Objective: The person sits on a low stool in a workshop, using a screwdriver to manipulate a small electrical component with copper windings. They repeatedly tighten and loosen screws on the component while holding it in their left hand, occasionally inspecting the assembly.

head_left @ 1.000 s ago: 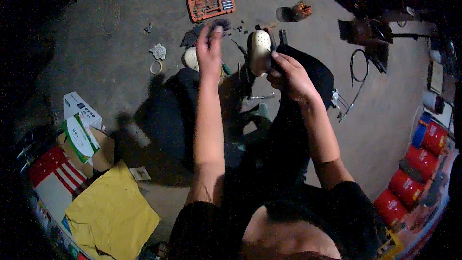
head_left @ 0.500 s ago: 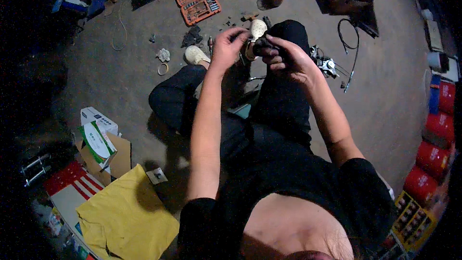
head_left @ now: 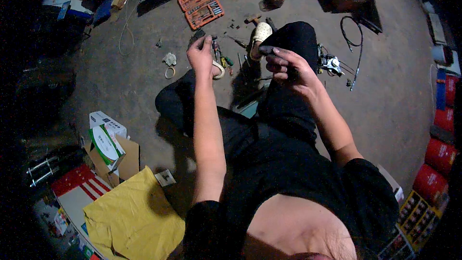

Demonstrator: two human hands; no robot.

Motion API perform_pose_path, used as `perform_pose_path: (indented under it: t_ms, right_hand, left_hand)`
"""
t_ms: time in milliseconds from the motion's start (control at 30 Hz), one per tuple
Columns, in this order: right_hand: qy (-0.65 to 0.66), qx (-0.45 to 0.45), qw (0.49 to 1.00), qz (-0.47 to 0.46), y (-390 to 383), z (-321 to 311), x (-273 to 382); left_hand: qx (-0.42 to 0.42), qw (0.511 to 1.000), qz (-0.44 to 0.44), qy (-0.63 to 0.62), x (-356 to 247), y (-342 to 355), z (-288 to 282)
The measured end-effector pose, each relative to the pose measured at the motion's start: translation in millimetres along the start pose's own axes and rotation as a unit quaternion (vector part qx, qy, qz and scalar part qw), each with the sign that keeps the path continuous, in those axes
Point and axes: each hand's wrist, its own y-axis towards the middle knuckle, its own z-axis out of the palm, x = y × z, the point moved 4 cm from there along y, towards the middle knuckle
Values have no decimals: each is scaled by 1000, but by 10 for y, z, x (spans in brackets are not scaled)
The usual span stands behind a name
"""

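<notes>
My left hand (head_left: 199, 55) is raised over the floor ahead of my left knee, its fingers drawn together. I cannot make out what, if anything, is between them; a dark rag (head_left: 196, 35) shows just past the fingertips. Screwdrivers (head_left: 224, 61) and other hand tools lie on the floor beside this hand. My right hand (head_left: 291, 70), fingers curled and blackened, is above my right leg and closed on a small dark piece (head_left: 267, 50) whose kind I cannot tell. Beyond it is a cream clog (head_left: 263, 32) on my foot.
An orange socket set case (head_left: 201, 7) lies open ahead. On the right are a silver mechanical part (head_left: 331, 62), a black cable (head_left: 360, 43) and red drums (head_left: 440, 154). At the left are a cardboard box (head_left: 129, 154) and a yellow cloth (head_left: 137, 216).
My left hand has moved left, away from my right hand, toward the dark rag. My right hand stays above my right leg, a little lower. The whole view has shifted slightly.
</notes>
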Motion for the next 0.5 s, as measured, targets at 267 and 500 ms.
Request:
perform_pose_path:
  t_ms: [267,500]
  right_hand:
    - [198,60,975,-86,159,13,198]
    - [168,60,977,-116,280,-61,286]
  left_hand:
    - [143,986,-76,-25,129,-314,103]
    - [264,964,-4,-40,33,-657,22]
